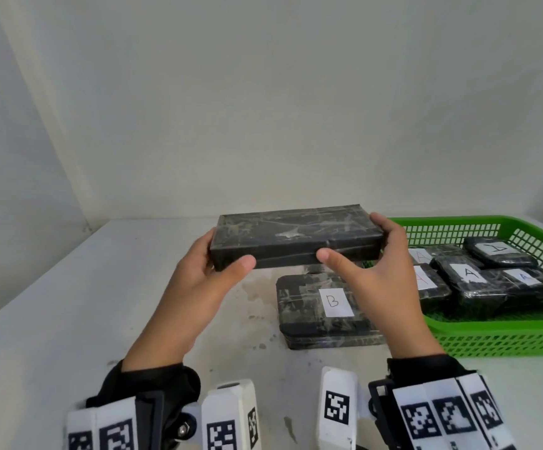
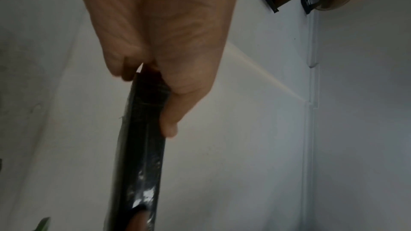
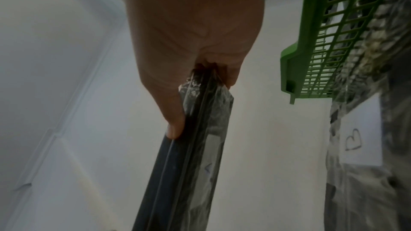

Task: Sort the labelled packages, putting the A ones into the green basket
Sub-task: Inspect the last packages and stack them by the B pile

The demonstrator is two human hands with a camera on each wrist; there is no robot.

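Observation:
A flat black wrapped package (image 1: 296,235) is held level above the table, plain side up. My left hand (image 1: 211,258) grips its left end and my right hand (image 1: 374,251) grips its right end, thumbs on the near edge. In the right wrist view a white label with a letter that looks like an A shows on the package's (image 3: 200,147) underside. The left wrist view shows the package (image 2: 142,138) edge-on under my thumb. A package marked B (image 1: 325,310) lies on the table below. The green basket (image 1: 504,336) at right holds several packages marked A (image 1: 471,277).
The white table (image 1: 68,319) runs back to a pale wall. The basket (image 3: 311,50) sits just right of the held package, with the B package (image 3: 360,147) in front of its near left corner. Bare tabletop lies to the left.

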